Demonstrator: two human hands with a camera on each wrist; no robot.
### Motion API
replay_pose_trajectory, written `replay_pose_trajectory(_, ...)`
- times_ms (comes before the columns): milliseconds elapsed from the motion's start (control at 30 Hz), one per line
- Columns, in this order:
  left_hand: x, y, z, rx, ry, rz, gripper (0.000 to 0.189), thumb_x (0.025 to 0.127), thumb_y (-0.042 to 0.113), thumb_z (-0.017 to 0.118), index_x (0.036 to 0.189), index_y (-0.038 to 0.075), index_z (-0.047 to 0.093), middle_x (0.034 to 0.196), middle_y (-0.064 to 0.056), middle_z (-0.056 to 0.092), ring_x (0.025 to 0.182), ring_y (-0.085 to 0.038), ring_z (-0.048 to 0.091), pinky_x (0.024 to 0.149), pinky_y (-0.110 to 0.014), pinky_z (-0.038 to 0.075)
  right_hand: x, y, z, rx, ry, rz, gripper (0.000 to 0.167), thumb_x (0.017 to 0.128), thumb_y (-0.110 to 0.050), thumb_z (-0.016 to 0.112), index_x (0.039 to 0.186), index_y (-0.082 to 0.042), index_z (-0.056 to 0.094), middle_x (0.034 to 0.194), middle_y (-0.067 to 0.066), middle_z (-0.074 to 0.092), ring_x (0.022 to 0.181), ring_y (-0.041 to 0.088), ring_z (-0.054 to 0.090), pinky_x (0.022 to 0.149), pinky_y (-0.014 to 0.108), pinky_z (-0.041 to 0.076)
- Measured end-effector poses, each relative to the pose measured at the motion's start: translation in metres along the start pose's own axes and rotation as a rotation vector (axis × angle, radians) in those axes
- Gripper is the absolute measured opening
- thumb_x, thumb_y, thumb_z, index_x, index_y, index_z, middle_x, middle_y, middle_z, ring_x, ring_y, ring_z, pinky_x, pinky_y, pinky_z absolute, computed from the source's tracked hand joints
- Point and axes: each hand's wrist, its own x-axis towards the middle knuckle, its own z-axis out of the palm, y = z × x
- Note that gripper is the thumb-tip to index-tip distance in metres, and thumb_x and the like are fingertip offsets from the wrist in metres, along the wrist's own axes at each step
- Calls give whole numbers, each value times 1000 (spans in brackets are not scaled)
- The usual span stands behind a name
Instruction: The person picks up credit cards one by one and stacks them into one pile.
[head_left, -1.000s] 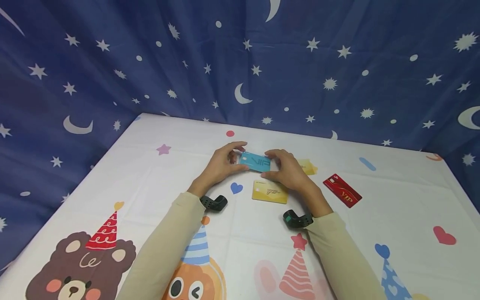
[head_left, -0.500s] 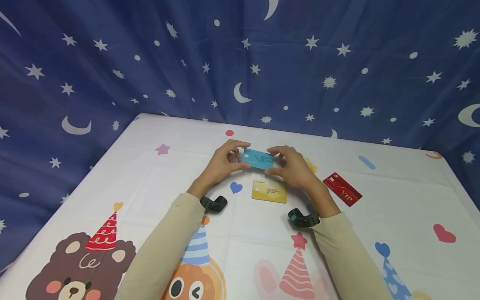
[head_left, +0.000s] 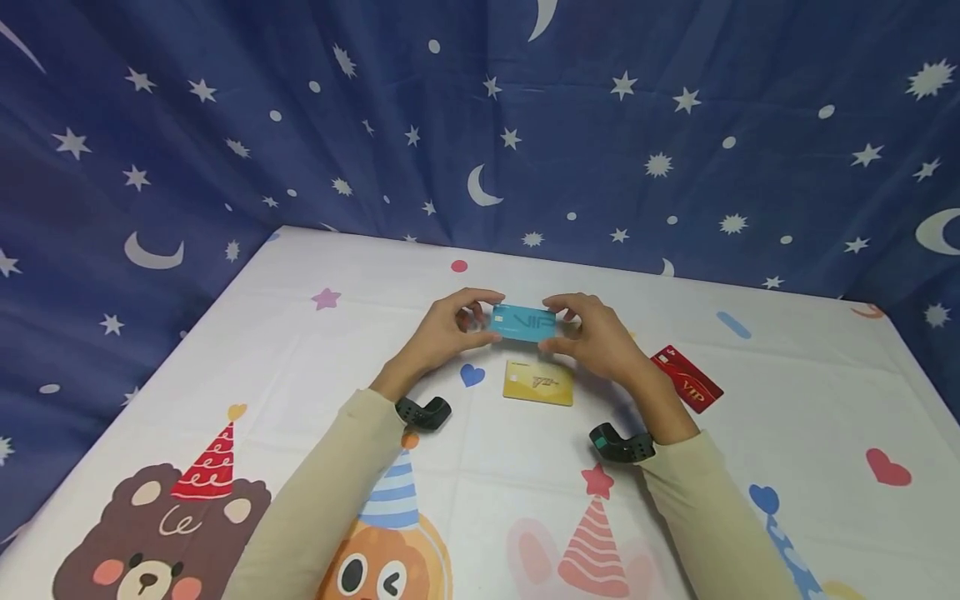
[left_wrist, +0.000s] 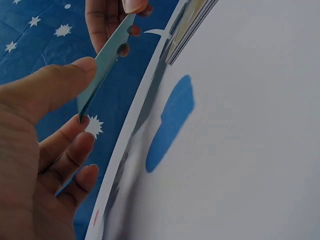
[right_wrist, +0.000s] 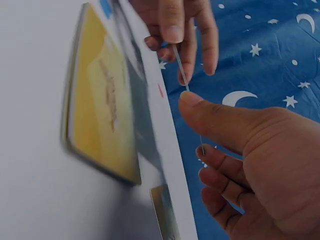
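A light blue VIP card (head_left: 523, 323) is held above the table, its printed face toward the head camera. My left hand (head_left: 446, 327) pinches its left end between thumb and fingers. The right end is pinched by my right hand (head_left: 596, 337). Seen from the left wrist, the card (left_wrist: 106, 65) is slanted; the right wrist view catches it nearly edge-on. Just below the hands, a yellow VIP card (head_left: 538, 383) tops a small stack, whose layered edges (left_wrist: 192, 32) show from the left wrist.
A red VIP card (head_left: 688, 381) lies to the right of my right forearm. Another yellowish card (right_wrist: 164, 212) lies on the table, mostly hidden behind my right hand in the head view. The white printed tablecloth (head_left: 360, 350) meets a dark blue starry curtain (head_left: 390, 125) at the back.
Both hands have carried the blue card a little to the right, off its earlier place. My right hand now covers nearly all of the farther yellow card.
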Motion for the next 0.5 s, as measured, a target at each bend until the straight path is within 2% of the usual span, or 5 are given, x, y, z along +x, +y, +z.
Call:
replay_pose_trajectory(100, 0, 5, 2, 33, -9, 19, 51, 77, 13, 81, 125, 11, 62, 96, -10, 59, 80, -24, 51, 67, -31, 41, -3, -1, -1, -25, -10, -7, 63, 80, -22, 79, 135, -11, 52, 126, 9, 55, 112, 30, 50, 88, 48, 44)
replay_pose_trajectory(367, -4, 22, 7, 128, -33, -14, 49, 77, 16, 81, 124, 13, 63, 99, -5, 60, 83, -23, 50, 65, -31, 40, -17, -5, -10, -78, -37, -21, 60, 81, -22, 78, 135, -11, 53, 129, 10, 52, 109, 31, 50, 85, 47, 46)
replay_pose_trajectory(500, -8, 32, 11, 191, -61, -4, 50, 76, 19, 81, 123, 14, 63, 99, -1, 60, 84, -22, 50, 63, -31, 38, -28, -5, -14, -95, -40, -40, 59, 81, -22, 77, 134, -11, 54, 130, 9, 52, 106, 31, 50, 83, 47, 46)
